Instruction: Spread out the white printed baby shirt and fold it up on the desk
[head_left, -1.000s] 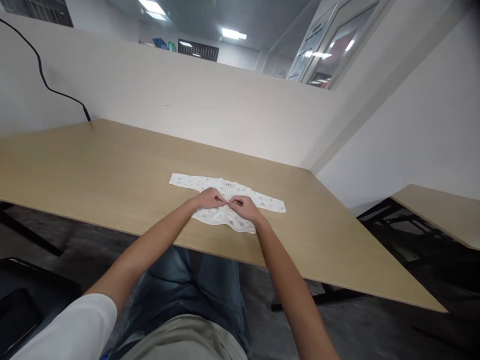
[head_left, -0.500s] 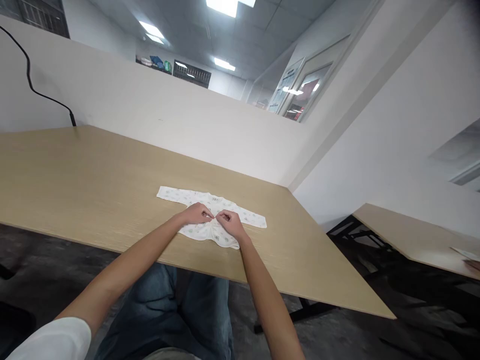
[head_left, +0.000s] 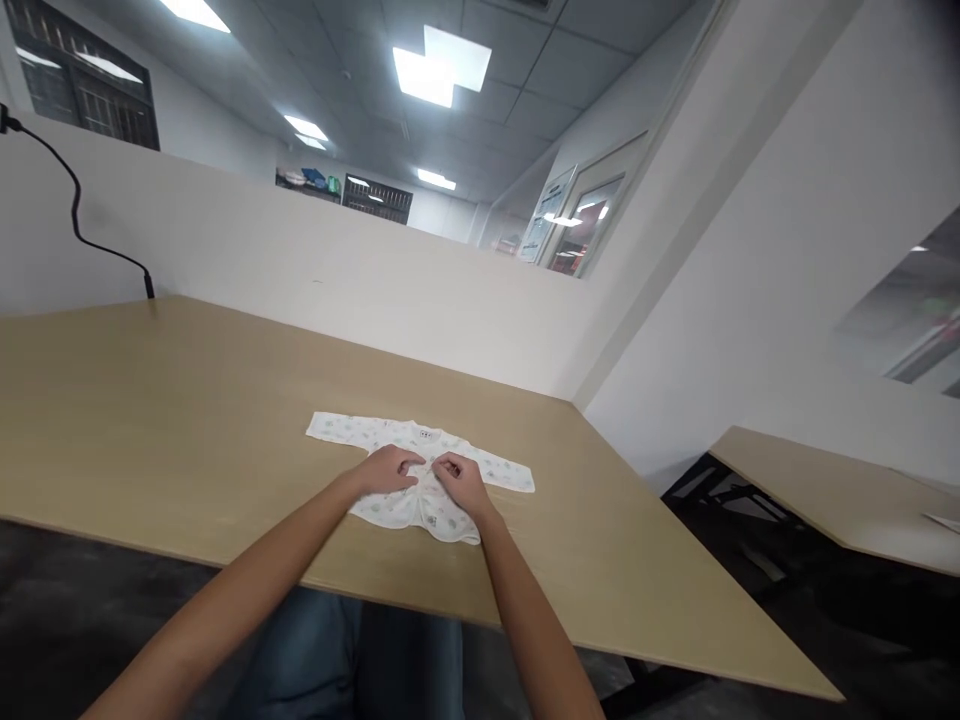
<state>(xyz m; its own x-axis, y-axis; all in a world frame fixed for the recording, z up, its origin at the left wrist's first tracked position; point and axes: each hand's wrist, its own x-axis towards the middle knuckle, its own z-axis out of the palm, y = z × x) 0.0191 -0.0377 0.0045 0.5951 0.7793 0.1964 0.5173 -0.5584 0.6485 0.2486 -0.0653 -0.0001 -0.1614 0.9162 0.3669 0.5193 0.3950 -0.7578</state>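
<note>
A white long-sleeved baby top (head_left: 450, 519) with small pale prints lies face up, its sleeves spread to both sides and its neckline toward the wall. On the left half of its chest rests my left hand (head_left: 386, 469), thumb and forefinger apart with a gap between them. My right hand (head_left: 462, 482) is curled at the middle of the front, its fingertips pinching the fabric near the centre line. Creases run down from there to the hem. Both palms hide part of the body of the garment.
The wooden table (head_left: 225, 400) meets a low white partition (head_left: 360, 290) at its far edge. A black cable (head_left: 77, 205) hangs down the partition at left. Beyond the table's right edge stands a second table (head_left: 817, 480).
My left thumb and forefinger have come apart and moved slightly away from the centre line. The right hand stays pinched on the fabric. The camera view has tilted up a little.
</note>
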